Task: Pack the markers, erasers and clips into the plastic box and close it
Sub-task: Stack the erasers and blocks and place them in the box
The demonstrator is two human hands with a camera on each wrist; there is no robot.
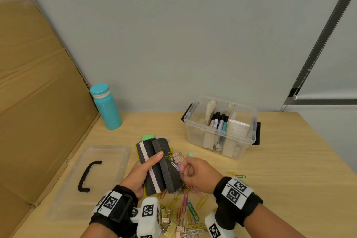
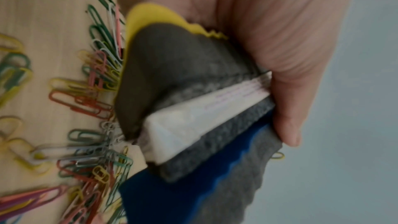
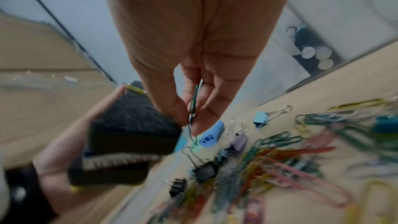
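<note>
My left hand (image 1: 148, 166) grips a stack of black felt erasers (image 1: 156, 166) with a white stripe, lifted off the table. The left wrist view shows the left hand (image 2: 280, 57) around the erasers (image 2: 183, 91), with yellow and blue backs. A few paper clips (image 1: 171, 157) cling to the felt face. My right hand (image 1: 185, 170) is right beside that face; its right hand (image 3: 191, 122) fingertips pinch a green paper clip (image 3: 193, 101) at the erasers' (image 3: 129, 125) corner. The clear plastic box (image 1: 249, 139) stands open at the back right with markers (image 1: 219, 121) in its middle compartment.
Coloured paper clips and binder clips (image 1: 185, 210) lie scattered on the wooden table under my hands. The clear lid (image 1: 108, 160) with a black handle lies at the left. A teal bottle (image 1: 106, 106) stands at the back left beside a cardboard sheet (image 1: 38, 102).
</note>
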